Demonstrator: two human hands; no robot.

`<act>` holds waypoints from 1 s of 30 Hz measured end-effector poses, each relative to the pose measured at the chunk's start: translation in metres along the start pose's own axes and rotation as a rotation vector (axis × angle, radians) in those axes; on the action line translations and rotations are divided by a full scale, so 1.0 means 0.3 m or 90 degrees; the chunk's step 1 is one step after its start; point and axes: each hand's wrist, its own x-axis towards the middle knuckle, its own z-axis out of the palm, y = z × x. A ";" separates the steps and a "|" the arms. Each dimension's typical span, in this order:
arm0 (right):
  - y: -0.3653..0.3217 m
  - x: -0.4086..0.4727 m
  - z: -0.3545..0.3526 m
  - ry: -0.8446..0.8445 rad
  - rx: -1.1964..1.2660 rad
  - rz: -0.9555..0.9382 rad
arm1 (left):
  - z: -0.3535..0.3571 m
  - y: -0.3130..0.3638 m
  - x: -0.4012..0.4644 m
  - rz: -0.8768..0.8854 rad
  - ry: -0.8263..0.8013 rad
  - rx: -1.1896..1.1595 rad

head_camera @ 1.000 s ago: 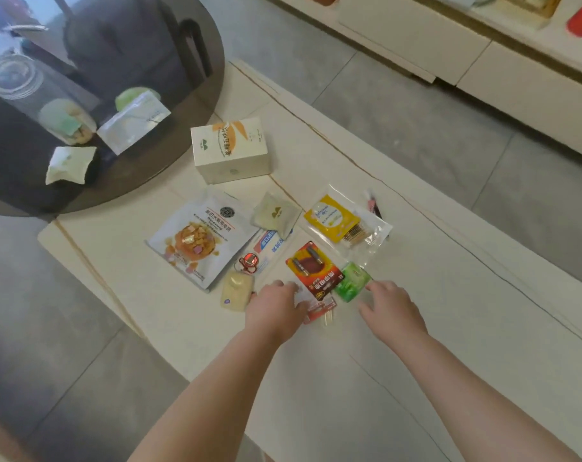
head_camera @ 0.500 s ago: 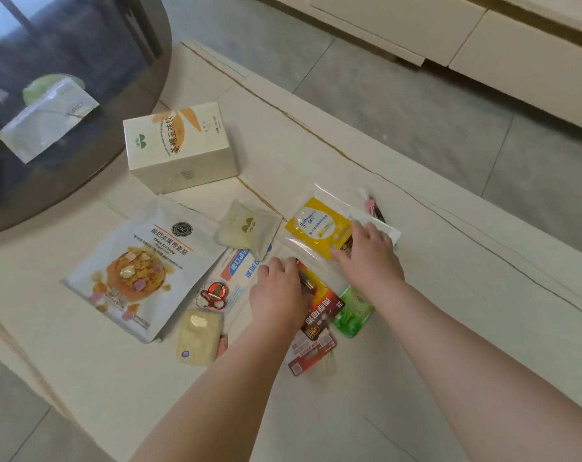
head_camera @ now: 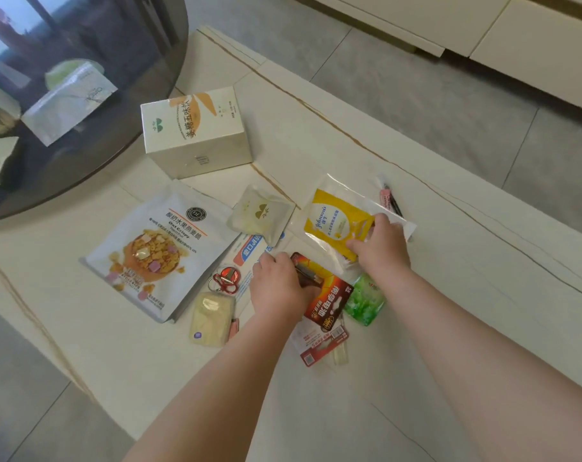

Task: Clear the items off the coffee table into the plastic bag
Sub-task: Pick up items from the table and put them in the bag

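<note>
Several small items lie on the cream coffee table (head_camera: 482, 261). My right hand (head_camera: 381, 250) pinches the near side of a clear plastic bag (head_camera: 342, 195) that holds a yellow packet (head_camera: 336, 221). My left hand (head_camera: 279, 288) curls over the upper end of a red battery pack (head_camera: 329, 298). Beside that pack lie a green sachet (head_camera: 364, 300) and a red-and-white packet (head_camera: 319, 346). Left of my hands are a cereal pouch (head_camera: 159, 251), a beige sachet (head_camera: 261, 215), a blue-and-white packet (head_camera: 251, 250), a red keyring (head_camera: 226, 278) and a pale yellow packet (head_camera: 211, 318).
A cream carton (head_camera: 194, 128) stands at the back of the table. Pens (head_camera: 389, 198) lie behind the bag. A round dark glass table (head_camera: 83, 168) with packets on it overlaps the far left corner. Grey floor and low cabinets (head_camera: 516, 45) lie beyond.
Both hands moved forward from the table's near edge. The right hand went onto the clear bag and now pinches it; the left hand closed over the battery pack's top end.
</note>
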 end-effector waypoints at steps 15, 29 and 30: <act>-0.085 -0.457 -0.232 -0.153 0.063 -0.148 | -0.278 -0.212 -0.472 -0.192 0.107 -0.450; -0.408 -1.224 -0.301 -0.367 -0.003 -0.319 | -0.556 -0.560 -1.271 -0.388 0.313 -0.730; -0.437 -1.281 -0.289 -0.386 -0.005 -0.329 | -0.563 -0.603 -1.327 -0.409 0.334 -0.744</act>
